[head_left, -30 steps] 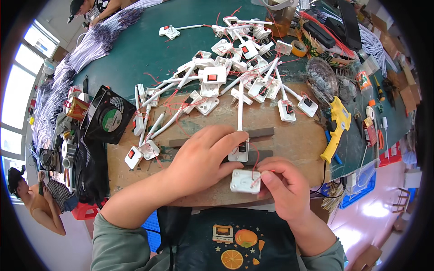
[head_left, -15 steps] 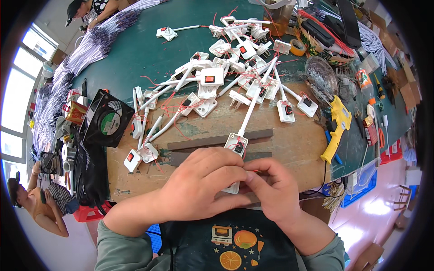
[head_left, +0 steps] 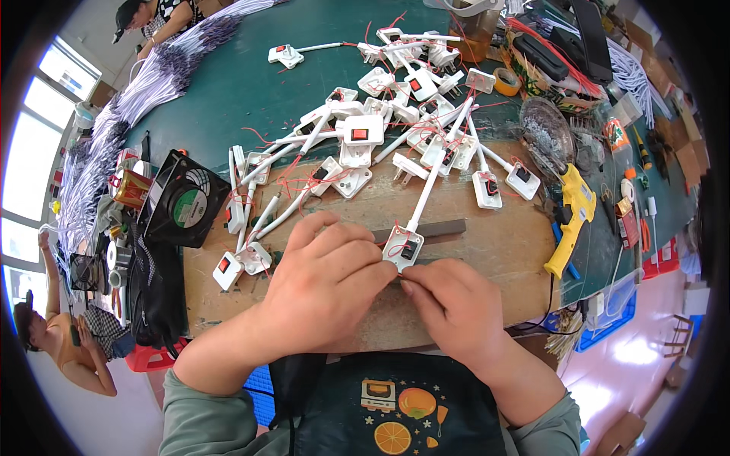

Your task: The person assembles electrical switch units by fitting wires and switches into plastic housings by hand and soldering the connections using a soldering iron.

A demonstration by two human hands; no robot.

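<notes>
In front of me a white plastic switch housing [head_left: 404,245] lies face-open, a black switch body and thin red wires inside it. A white cable [head_left: 427,199] runs from its top toward the pile. My left hand [head_left: 327,277] is closed, its fingertips at the housing's lower left edge. Against the same lower edge, my right hand [head_left: 460,308] pinches thumb and forefinger together; what is between them is hidden. Just beyond lies a pile of white plug and switch pieces [head_left: 361,135], some with red rockers, tangled with red wires.
A brown strip [head_left: 445,230] lies under the housing on the wooden board [head_left: 509,281]. To the right are a yellow glue gun [head_left: 572,216] and a sooty pan [head_left: 541,133]. A black fan [head_left: 185,201] stands left, near bundled white cables [head_left: 144,87]. Two other people are at the left.
My left hand has lifted and shifted slightly left, uncovering more of the housing. My right hand has moved close against its lower edge. The white piece seen below my fingers no longer shows.
</notes>
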